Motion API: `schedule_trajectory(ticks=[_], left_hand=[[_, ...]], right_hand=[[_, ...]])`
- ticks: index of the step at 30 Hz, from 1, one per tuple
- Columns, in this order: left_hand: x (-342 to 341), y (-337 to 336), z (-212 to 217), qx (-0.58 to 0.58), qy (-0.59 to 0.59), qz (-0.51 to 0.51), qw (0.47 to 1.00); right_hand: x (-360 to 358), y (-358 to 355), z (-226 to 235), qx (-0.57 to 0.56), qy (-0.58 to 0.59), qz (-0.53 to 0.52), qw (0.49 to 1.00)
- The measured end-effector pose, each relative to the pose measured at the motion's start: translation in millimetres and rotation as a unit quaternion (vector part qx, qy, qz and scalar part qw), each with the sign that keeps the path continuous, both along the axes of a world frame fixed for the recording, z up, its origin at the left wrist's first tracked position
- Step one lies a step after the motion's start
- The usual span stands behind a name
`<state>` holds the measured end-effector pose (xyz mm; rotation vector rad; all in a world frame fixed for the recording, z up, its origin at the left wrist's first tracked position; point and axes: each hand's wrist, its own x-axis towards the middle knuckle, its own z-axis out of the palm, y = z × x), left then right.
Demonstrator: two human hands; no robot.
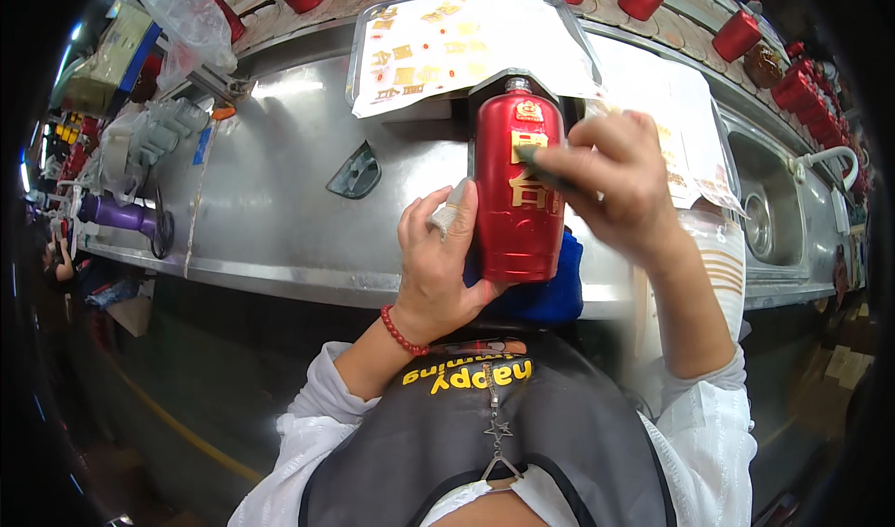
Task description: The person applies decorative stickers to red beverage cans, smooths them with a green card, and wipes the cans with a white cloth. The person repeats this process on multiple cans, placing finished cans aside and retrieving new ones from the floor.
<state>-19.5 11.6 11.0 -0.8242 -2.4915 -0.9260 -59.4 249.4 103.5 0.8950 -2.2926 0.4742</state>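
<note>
As hands [522,219] grip red bottle [516,191], counter edge [280,271] below

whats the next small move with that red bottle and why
Probably keep pressing the gold label down with the right hand, stroking toward its edge. The left hand grips the red bottle upright over a blue cloth, and the right hand holds a small dark tool flat against the label.

A long stainless-steel workbench [280,201] is carrying a clear plastic tray of gold sticker sheets [447,47], a small dark wedge-shaped scraper [354,173], a folded blue cloth [550,289] and a built-in sink basin [769,215] at its right.
</note>
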Motion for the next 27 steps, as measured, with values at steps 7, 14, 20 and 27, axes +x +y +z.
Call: schedule_trajectory(ticks=[7,14,20,27], left_hand=[[1.7,-1.2,-5.1,0.004,-0.002,-0.015,1.0],[-0.8,-0.6,-12.2,-0.003,-0.021,-0.031,0.999],[-33.8,-10.4,21.7,-0.101,0.108,-0.179,0.973],[-102.2,27.7,63.7,-0.14,0.176,-0.287,0.931]], right_hand=[[53.2,-23.5,-38.7,-0.447,-0.412,-0.104,0.788],[49.3,-18.9,-86.9,-0.609,-0.386,-0.069,0.69],[59.5,-8.2,-85.1,-0.56,-0.373,-0.117,0.731],[19.1,142.4,-76.7,-0.04,-0.193,-0.318,0.927]])
